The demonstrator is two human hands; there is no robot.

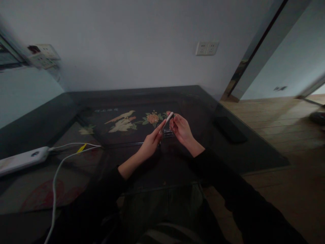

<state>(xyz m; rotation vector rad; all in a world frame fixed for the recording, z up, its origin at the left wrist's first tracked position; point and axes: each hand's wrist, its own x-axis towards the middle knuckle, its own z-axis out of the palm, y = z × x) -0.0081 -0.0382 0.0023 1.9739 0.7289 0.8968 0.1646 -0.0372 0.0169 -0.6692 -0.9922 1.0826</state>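
Observation:
My left hand [151, 141] holds a slim white pen-like stick [167, 121] that points up and to the right. My right hand [181, 129] pinches the stick's upper end, where a small dark tip shows. Both hands hover just above the dark glass table [106, 159], over a small clear object [168, 133] lying on the glass. Both my sleeves are black.
A white power bank [21, 160] with white cables [63, 159] lies at the left. A dark flat phone-like slab [230, 129] rests near the table's right edge. Painted birds and flowers [127, 122] show under the glass. Wall sockets [207, 48] behind; wooden floor on the right.

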